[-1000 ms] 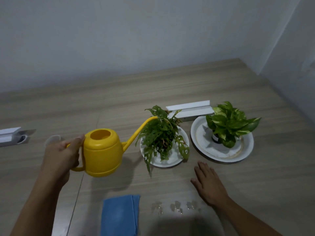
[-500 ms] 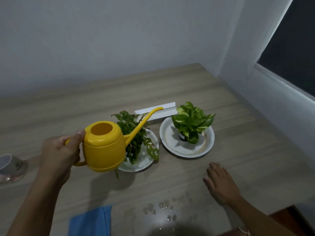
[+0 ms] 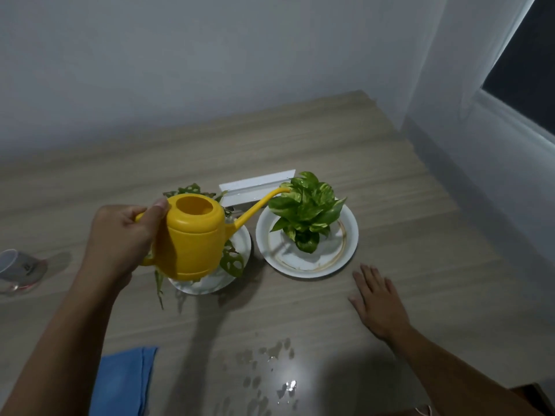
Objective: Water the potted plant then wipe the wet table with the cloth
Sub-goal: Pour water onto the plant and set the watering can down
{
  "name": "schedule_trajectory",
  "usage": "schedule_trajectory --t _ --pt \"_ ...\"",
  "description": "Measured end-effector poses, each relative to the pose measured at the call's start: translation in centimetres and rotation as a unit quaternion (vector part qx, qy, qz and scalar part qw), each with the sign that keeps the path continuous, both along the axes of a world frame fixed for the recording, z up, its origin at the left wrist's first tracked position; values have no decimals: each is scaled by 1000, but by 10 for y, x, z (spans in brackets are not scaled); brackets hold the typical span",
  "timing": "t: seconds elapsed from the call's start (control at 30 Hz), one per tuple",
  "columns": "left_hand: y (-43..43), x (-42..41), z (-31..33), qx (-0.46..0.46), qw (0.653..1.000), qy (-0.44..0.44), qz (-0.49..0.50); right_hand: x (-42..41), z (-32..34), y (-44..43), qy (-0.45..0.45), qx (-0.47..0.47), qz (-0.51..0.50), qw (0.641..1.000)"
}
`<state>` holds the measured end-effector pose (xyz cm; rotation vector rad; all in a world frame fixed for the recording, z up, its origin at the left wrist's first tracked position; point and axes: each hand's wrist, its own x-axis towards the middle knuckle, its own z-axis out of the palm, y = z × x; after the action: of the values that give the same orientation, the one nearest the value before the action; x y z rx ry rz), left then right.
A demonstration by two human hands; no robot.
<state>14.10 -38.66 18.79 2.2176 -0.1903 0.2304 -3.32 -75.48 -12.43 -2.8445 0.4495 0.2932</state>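
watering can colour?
Yellow watering can, clearest in the head view.

there are two potted plants [image 3: 306, 210] [image 3: 231, 262], two white plates [image 3: 351, 232] [image 3: 243, 244], one yellow watering can [image 3: 192, 238], one blue cloth [image 3: 123, 382], one clear cup [image 3: 18, 265], one white box [image 3: 255, 187] and two hands [image 3: 120, 238] [image 3: 378, 304].

Glossy yellow plastic watering can [image 3: 192, 235], matt wood-grain table [image 3: 390, 181], soft blue cloth [image 3: 123, 382].

- I see bare table [image 3: 405, 211] right of the pothos plate [image 3: 350, 235], open for passing.
- My flat right hand [image 3: 378, 301] blocks the near-right; droplets [image 3: 270, 355] and blue cloth [image 3: 123, 382] fill the front.
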Motion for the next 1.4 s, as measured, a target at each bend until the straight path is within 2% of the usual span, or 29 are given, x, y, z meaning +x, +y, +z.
schedule_trajectory --t 0.27,0.6,1.23,1.4 --pt "-35 0 7 64 998 3 20 -2 -24 -14 -30 2 -6 1000" --pt "-44 4 19 73 997 26 12 -5 -32 -13 -68 3 -4 998" --pt "-61 3 42 128 992 -9 12 -9 -36 -3 -103 -22 -26 994" --pt "-54 2 47 122 992 13 9 -8 -36 -3 -109 -26 -28 993"
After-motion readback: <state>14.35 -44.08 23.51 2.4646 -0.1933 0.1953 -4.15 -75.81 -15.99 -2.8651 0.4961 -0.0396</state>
